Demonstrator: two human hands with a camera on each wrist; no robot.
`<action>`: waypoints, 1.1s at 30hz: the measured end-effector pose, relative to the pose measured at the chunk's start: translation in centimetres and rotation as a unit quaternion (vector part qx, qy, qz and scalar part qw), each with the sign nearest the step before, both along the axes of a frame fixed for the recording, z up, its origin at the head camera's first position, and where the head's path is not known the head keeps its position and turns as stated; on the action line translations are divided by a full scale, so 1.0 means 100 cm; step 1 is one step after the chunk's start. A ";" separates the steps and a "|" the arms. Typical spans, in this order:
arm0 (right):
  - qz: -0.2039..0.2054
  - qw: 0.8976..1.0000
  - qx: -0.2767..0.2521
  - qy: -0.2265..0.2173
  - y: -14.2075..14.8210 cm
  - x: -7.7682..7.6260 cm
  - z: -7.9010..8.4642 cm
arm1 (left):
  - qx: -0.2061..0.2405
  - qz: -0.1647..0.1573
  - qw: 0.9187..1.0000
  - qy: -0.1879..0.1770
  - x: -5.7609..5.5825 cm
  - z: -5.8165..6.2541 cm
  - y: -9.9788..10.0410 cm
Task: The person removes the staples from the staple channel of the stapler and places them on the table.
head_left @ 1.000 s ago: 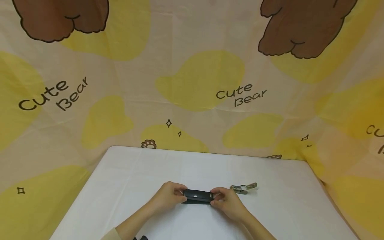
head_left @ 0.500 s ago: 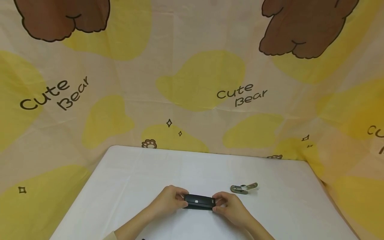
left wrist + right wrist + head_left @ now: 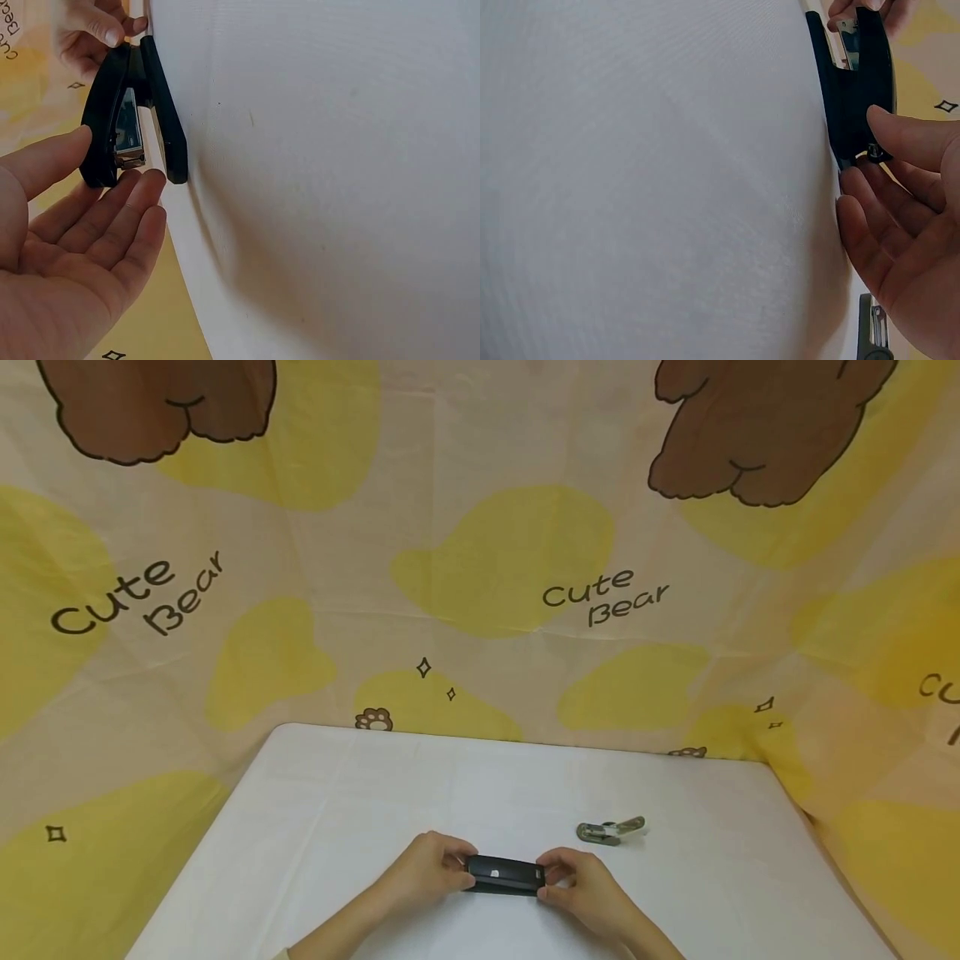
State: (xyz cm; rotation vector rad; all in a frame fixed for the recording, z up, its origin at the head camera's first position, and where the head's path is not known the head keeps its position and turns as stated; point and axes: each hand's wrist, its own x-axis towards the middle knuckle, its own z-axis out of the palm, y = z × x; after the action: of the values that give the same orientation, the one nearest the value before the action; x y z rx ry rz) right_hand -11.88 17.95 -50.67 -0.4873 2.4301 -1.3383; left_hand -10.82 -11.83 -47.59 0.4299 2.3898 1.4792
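Note:
A black stapler (image 3: 504, 875) lies lengthwise between my two hands, low over the white table (image 3: 450, 793). My left hand (image 3: 423, 872) pinches its front end, thumb on one side of the upper arm and fingers on the other. At the hinge end my right hand (image 3: 583, 887) grips it the same way, with the thumb on the top arm (image 3: 881, 82). In the left wrist view the stapler (image 3: 103, 112) stands with its upper arm apart from its base (image 3: 166, 120), and the metal magazine (image 3: 129, 127) shows between them.
Beyond my right hand, a small green stapler (image 3: 600, 833) lies on the table with its arm swung up. Part of this green stapler (image 3: 866, 337) also shows at the bottom of the right wrist view. A yellow and beige bear-print cloth (image 3: 480, 568) hangs behind the table.
Both hands have drawn the black stapler toward the body and slightly to the right, keeping their grip at its two ends. The green stapler has stayed in place.

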 end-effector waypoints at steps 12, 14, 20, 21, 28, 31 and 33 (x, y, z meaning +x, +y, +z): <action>0.005 1.000 0.003 -0.021 0.005 0.005 0.004 | -0.001 -0.013 1.000 0.002 0.005 -0.002 0.003; 0.003 1.000 0.006 -0.030 0.006 0.006 0.004 | 0.001 -0.016 1.000 0.000 0.006 -0.002 0.003; -0.003 0.998 0.014 -0.060 0.009 0.009 0.005 | 0.011 -0.019 1.000 -0.005 0.009 -0.003 0.005; -0.004 0.998 0.012 -0.064 0.009 0.009 0.005 | 0.010 -0.018 1.000 -0.005 0.009 -0.003 0.006; -0.005 0.998 0.005 -0.063 0.011 0.012 0.006 | 0.006 -0.016 1.000 -0.002 0.011 -0.003 0.008; -0.002 0.998 -0.001 -0.062 0.012 0.012 0.006 | 0.007 -0.017 1.000 0.000 0.012 -0.003 0.008; -0.003 0.998 -0.002 -0.063 0.012 0.012 0.006 | 0.006 -0.017 1.000 -0.001 0.012 -0.003 0.009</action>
State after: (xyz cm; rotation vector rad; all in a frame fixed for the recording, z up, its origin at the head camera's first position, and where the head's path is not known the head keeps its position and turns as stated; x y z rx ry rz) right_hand -10.63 19.16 -50.09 -0.3844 2.3288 -1.3342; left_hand -9.58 -10.96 -47.86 0.4692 2.3610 1.4794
